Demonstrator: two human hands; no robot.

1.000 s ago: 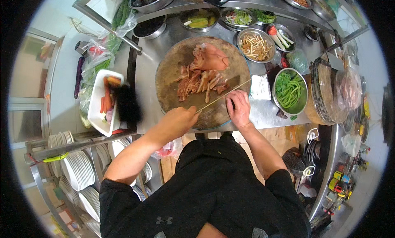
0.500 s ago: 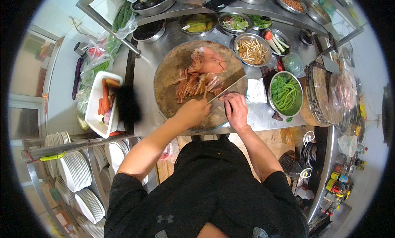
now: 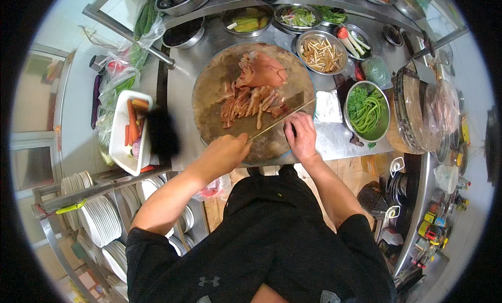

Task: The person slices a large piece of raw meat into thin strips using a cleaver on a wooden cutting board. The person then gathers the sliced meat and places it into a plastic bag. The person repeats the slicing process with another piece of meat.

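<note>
A round wooden chopping board [image 3: 209,93] lies before me on a steel counter. On it are a large piece of reddish-brown cooked meat [image 3: 261,71] and, nearer me, a heap of cut meat slices [image 3: 243,108]. My left hand [image 3: 227,150] grips a kitchen knife [image 3: 282,118] by its handle at the board's near side. The blade slants away to the right and shows almost edge-on, right of the slices. Close to its far end, my right hand [image 3: 301,135] rests at the board's right edge with fingers curled in. Anything under those fingers is hidden.
Bowls of pale cut strips [image 3: 321,54], green long beans [image 3: 367,109] and other vegetables stand right and behind. A white tub [image 3: 117,130] with carrots is at left. Stacked boards [image 3: 413,109] stand far right, a steel shelf [image 3: 230,7] behind. Plates [image 3: 99,219] are stacked lower left.
My left hand has drawn the knife's handle left and toward me, off the slices. The slices now show more fully. My right hand stays near the blade's far end, its fingers more curled.
</note>
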